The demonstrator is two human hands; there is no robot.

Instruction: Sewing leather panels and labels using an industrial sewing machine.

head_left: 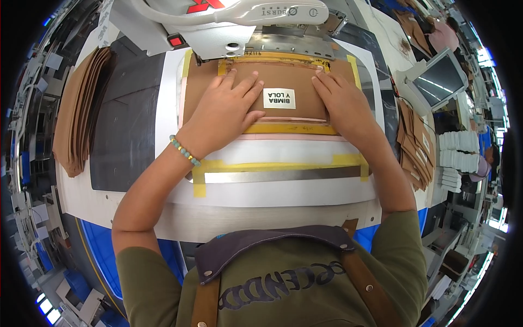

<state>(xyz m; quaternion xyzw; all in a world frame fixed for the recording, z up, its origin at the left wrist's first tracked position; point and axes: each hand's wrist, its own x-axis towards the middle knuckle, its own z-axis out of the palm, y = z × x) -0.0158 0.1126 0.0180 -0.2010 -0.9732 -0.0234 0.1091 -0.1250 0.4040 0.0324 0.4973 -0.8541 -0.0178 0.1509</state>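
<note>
A flat brown panel (pixel 218 120) with a small cream printed label (pixel 279 99) lies under the white machine head, set in a template frame edged with yellow tape (pixel 294 128). My left hand (pixel 223 111), a beaded bracelet on its wrist, rests flat on the panel left of the label. Its fingers stretch out toward the frame's upper left corner. On the other side, my right hand (pixel 346 103) presses lightly near the frame's right edge, its fingertips at the upper right corner. Both hands look open and hold nothing. The panel's edges under my palms are hidden.
The sewing machine arm (pixel 234 16) with its red switch (pixel 175 41) stands over the far side. Brown panels (pixel 81 109) are stacked at left; more brown pieces (pixel 417 147) lie at right, below a tilted screen (pixel 438 82). A yellow-taped strip (pixel 283 173) crosses the near table.
</note>
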